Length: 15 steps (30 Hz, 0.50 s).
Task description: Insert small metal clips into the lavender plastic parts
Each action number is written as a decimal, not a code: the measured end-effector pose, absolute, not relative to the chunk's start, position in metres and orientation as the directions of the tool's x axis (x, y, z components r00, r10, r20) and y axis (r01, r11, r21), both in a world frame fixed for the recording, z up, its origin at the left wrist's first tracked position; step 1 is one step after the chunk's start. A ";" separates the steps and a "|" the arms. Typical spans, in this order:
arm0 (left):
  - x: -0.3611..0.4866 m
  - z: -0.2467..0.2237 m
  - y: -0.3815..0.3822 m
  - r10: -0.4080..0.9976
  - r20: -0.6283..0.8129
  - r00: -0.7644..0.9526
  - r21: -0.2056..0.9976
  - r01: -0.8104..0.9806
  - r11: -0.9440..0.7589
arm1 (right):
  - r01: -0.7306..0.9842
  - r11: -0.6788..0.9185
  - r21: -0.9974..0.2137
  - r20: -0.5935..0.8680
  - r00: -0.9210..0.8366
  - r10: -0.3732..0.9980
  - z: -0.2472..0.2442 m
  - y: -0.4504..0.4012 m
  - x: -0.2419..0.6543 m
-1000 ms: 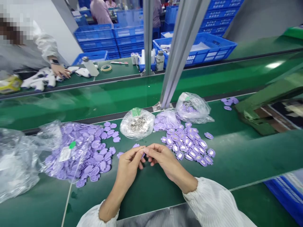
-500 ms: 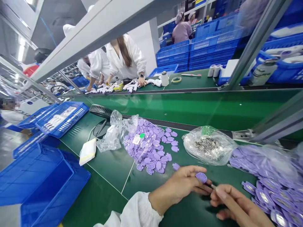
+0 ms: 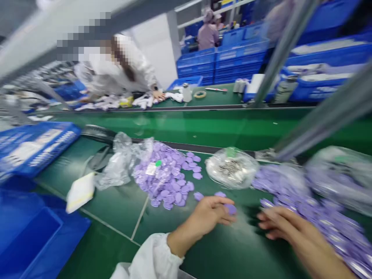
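Note:
My left hand (image 3: 205, 217) hangs over the green belt, its fingertips on a purple plastic piece (image 3: 231, 209) that seems held. Two loose purple pieces (image 3: 198, 196) lie just beyond it. My right hand (image 3: 290, 232) is blurred, apart from the left, and right beside a heap of purple pieces with shiny centres (image 3: 319, 228). Whether it holds anything small is hidden by the blur. Another purple heap (image 3: 165, 178) with a label spreads further left, and a clear bag of small metal parts (image 3: 231, 167) sits between the heaps.
A loose clear plastic bag (image 3: 116, 164) and a white packet (image 3: 80, 192) lie left on the belt. Blue crates (image 3: 37, 149) stand at the left edge. Beyond a metal upright (image 3: 285, 50), a co-worker's hand (image 3: 158, 94) rests on white items across the line.
My head has turned left, so the scene has shifted right. My hands have drawn apart, the right one moving away from the purple piece at my left fingertips and towards the right heap.

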<state>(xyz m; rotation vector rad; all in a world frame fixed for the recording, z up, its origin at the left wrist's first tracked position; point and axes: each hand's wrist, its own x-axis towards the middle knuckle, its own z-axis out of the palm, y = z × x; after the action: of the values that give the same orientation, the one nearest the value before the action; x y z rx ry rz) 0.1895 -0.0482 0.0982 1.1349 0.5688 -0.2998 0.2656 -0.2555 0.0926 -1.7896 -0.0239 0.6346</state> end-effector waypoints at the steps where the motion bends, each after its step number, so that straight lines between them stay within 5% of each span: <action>1: 0.190 0.100 -0.049 0.065 -0.563 0.824 0.780 0.504 0.370 | -0.329 -0.324 -0.887 -0.445 0.797 0.407 0.106 -0.246 0.262; 4: 0.194 0.100 -0.046 0.041 -0.571 0.820 0.788 0.534 0.306 | -0.348 -0.277 -0.896 -0.444 0.725 0.526 0.121 -0.219 0.258; 15: 0.196 0.104 -0.040 -0.071 -0.623 0.779 0.765 0.626 0.152 | -0.375 -0.397 -0.838 -0.544 0.645 0.537 0.101 -0.211 0.257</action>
<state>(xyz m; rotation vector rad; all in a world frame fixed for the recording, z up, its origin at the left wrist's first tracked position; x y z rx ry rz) 0.1962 -0.0400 0.1042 1.3360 0.5057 -0.5314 0.2573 -0.2112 0.1006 -1.7169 -0.1323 0.9897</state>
